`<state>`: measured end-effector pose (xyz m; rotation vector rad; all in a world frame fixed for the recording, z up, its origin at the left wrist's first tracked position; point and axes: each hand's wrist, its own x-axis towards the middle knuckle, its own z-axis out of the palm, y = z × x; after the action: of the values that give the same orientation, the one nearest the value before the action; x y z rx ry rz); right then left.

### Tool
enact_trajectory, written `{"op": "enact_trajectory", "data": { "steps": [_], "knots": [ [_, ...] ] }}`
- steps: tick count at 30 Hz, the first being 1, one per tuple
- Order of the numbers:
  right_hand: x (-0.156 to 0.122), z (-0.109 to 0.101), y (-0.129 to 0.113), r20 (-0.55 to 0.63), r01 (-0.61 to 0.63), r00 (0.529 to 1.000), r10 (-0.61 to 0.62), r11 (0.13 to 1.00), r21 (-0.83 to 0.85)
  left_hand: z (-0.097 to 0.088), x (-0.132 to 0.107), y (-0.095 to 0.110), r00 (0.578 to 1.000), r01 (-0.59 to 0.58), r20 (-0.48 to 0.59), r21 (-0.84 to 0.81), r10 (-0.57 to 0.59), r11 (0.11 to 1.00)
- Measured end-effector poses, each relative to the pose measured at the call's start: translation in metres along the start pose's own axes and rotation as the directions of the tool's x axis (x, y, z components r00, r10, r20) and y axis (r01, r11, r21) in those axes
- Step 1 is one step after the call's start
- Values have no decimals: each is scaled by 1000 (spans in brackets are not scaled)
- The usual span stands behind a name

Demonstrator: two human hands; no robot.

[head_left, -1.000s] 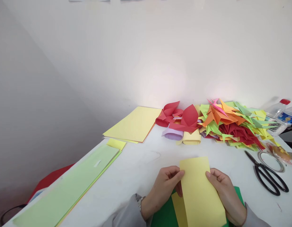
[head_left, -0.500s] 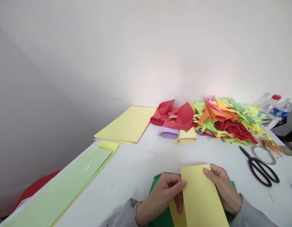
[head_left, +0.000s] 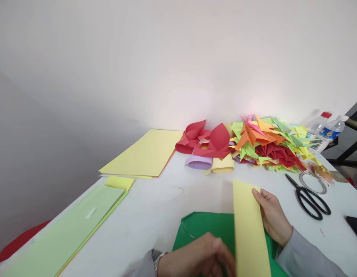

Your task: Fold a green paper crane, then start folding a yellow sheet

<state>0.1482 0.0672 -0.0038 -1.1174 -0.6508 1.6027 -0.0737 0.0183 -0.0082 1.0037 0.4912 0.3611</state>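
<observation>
A strip of yellow paper [head_left: 250, 227] stands raised at the front of the table, its lower end cut off by the picture's edge. My right hand [head_left: 274, 215] pinches its upper right edge, thumb on the near face and fingers behind. At the paper's lower left is my left hand [head_left: 200, 256], its fingers curled and blurred. Whether those fingers touch the paper or hold anything I cannot tell. Beneath both hands lies a green sheet [head_left: 207, 225], partly covered by them and by the yellow paper.
Light green sheets [head_left: 68, 227] and large yellow sheets [head_left: 143, 154] lie left. Red paper shapes [head_left: 218, 140] and a colourful folded-paper heap [head_left: 267, 144] stand at the back. Black scissors [head_left: 309, 200], a tape roll [head_left: 313, 182] and plastic bottles [head_left: 330, 132] are on the right.
My left hand has let go of the paper's upper left edge and moved down. The yellow paper now looks narrower and more upright, still in my right hand. The view has shifted slightly right.
</observation>
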Motion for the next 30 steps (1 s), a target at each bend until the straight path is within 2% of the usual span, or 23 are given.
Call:
{"op": "enact_trajectory", "data": {
  "steps": [3,5,8,11,14,20,30],
  "knots": [
    [0,-3,9,-28,64,997,-68,989,-132,-1,8,2,992,-48,-121,-124,33,991],
    [-1,-3,12,-23,92,995,-100,971,-221,-2,13,6,967,-98,-248,-138,61,986],
    [-5,0,15,31,98,995,-93,947,-305,-5,19,9,865,-153,-492,-67,101,986],
    [-7,4,15,94,98,993,-70,941,-325,-9,23,10,763,-188,-631,-4,143,982],
    [-8,5,16,139,95,989,-53,944,-315,-10,24,10,721,-192,-673,34,164,981],
    [-5,1,20,110,90,992,-63,961,-260,-9,24,10,710,-159,-686,65,160,985],
    [-2,-4,24,102,103,992,-77,954,-282,-9,25,9,681,-147,-709,110,181,983]
  ]
}}
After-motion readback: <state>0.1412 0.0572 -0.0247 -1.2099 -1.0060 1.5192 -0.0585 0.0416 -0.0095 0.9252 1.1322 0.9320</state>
